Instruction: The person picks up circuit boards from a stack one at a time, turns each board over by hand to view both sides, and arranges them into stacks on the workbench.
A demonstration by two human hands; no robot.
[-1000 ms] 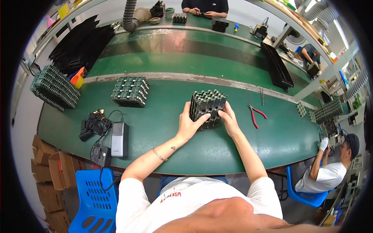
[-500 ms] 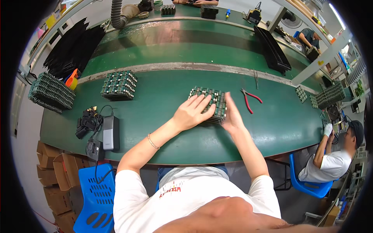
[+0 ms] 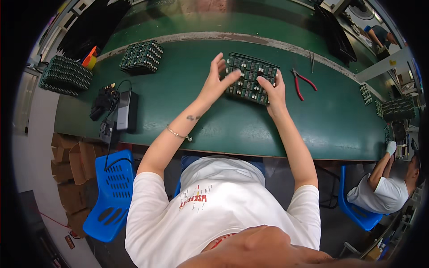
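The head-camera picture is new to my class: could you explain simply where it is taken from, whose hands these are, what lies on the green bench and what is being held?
The camera sits on a person's head and looks down, so the round, bent edges come from its wide lens. The two bare arms rising from the lower edge belong to that person. The left hand and the right hand rest on either side of a stack of green circuit boards lying on the green bench; whether the stack is lifted cannot be told. Right of it lie red-handled pliers. To the left are another stack of boards, a grey power adapter with black cables, and a larger pile of boards. A co-worker in white sits on a blue chair at lower right.
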